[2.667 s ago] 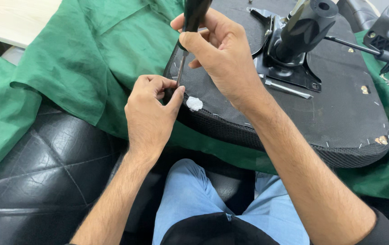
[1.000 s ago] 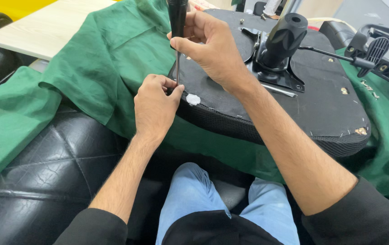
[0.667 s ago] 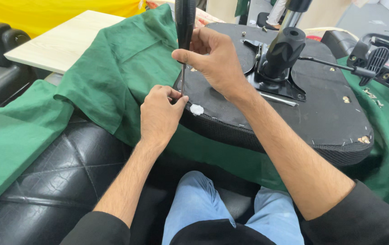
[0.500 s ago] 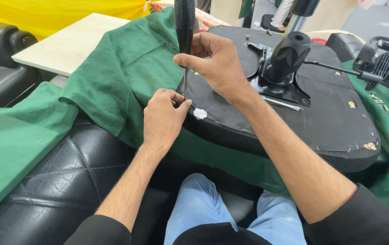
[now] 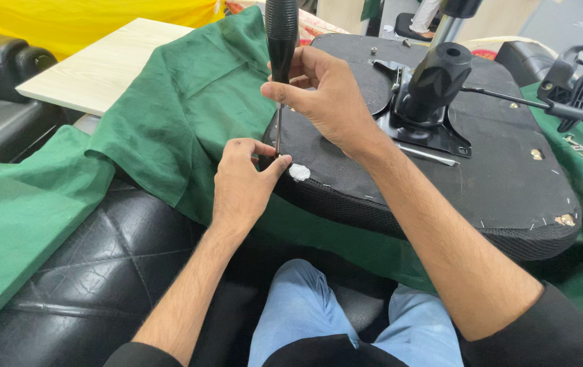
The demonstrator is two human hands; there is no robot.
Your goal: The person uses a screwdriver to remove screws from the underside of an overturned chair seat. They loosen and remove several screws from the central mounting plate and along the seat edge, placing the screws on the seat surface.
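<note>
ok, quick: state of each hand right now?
Left hand: closed, fingers pinched at the screwdriver tip on the seat edge.
Right hand: closed on the screwdriver handle.

The right hand [image 5: 329, 95] grips an upright black screwdriver [image 5: 280, 41], its tip at the edge of an upturned chair seat [image 5: 495, 170]. The left hand [image 5: 242, 183] pinches the seat edge beside the tip, near a white blob [image 5: 299, 172]. Green cloth [image 5: 182, 102] lies beneath
</note>
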